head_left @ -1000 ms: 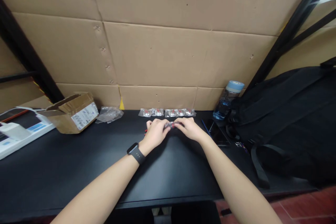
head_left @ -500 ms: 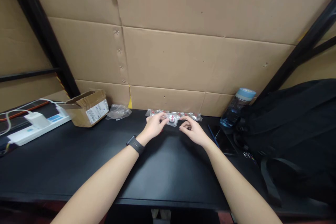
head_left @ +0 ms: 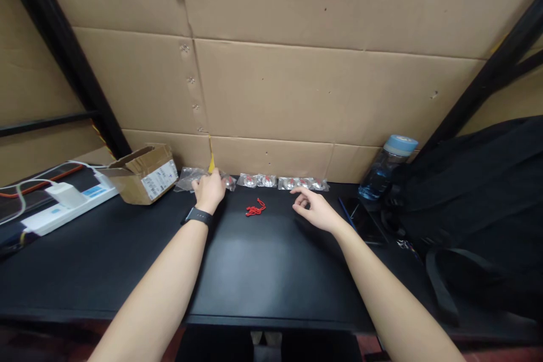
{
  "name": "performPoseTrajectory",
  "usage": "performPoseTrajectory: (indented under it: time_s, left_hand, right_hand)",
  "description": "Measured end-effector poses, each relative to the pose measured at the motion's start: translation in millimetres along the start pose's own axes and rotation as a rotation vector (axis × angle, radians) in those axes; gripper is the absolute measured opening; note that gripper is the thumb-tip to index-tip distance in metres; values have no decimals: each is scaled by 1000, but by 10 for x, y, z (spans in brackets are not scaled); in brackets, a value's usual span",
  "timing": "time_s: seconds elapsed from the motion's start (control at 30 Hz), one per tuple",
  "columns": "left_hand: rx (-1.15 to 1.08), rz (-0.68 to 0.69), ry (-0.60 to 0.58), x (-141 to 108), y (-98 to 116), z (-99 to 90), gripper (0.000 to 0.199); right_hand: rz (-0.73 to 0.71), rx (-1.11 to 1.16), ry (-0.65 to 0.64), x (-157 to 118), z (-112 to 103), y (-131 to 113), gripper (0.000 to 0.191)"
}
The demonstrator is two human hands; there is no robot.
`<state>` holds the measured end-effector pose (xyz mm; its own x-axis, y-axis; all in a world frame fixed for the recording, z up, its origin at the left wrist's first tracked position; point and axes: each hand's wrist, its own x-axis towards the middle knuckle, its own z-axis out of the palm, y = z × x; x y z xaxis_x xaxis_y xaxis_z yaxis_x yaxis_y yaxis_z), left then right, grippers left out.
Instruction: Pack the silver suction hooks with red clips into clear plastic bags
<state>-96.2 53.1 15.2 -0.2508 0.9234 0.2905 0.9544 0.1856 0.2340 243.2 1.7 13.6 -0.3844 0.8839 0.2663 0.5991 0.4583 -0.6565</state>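
My left hand [head_left: 209,190], a dark watch on its wrist, reaches to the left end of a row of small clear plastic packets. Its curled fingers are at a packet [head_left: 229,182] with a round, red-marked piece inside; the fingertips are partly hidden. More such packets, a pair [head_left: 258,180] and a group [head_left: 317,184], lie along the cardboard wall. My right hand [head_left: 314,209] hovers in front of the right-hand group, index finger stretched out, the others loosely bent, nothing in it. Between the hands lies a bunched red cord [head_left: 255,208] on the black tabletop [head_left: 246,260].
At left stand an opened cardboard box [head_left: 144,175] and a white power strip [head_left: 63,212] with plugs. Crumpled clear plastic [head_left: 185,179] lies beside the box. On the right are a blue-lidded bottle [head_left: 388,167], a dark flat device [head_left: 365,223] and a black backpack [head_left: 475,209].
My left hand has moved left from the middle, and the packet held there now lies out of the middle. The red cord has come into full view. My right hand has barely moved.
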Motion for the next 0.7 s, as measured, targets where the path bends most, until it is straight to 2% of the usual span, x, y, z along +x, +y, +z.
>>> performPoseTrajectory:
  time_s: [0.2,0.37,0.47,0.7]
  left_hand:
    - [87,31,64,-107,96,-100,43]
    - [59,118,-198,-126,113,-96,36]
    - [57,135,-281,-145,134,-28,38]
    - [55,243,-262,-180,166,95,55]
  right_hand:
    - [-37,-6,21,-3,-59,-48,33]
    - [-29,-70,39,-12,-143,-65,18]
    - [-13,-99,28,-15,-164,-58,13]
    - [-11,-111,-3,-17,-159,-51,13]
